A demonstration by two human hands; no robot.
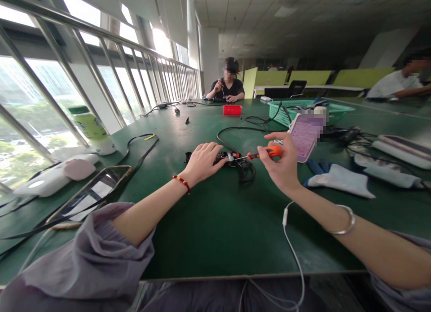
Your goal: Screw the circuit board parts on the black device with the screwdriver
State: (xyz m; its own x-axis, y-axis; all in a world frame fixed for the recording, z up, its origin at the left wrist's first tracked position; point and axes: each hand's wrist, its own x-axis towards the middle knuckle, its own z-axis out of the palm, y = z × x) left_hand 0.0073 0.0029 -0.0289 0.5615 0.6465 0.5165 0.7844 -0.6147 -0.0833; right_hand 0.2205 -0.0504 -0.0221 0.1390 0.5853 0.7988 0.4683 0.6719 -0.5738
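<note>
On the green table lies a small black device with dark cables beside it. My left hand rests over its left part, fingers closed round it and hiding much of it. My right hand grips an orange and black screwdriver by the handle, between thumb and fingers. The screwdriver lies nearly level, its thin shaft pointing left to a silvery part in the middle of the device. Whether the tip touches that part is too small to tell.
A lit phone stands tilted behind my right hand, near a green basket. Gloves lie to the right. A green cup and another phone are left. A person sits opposite, behind a red tray.
</note>
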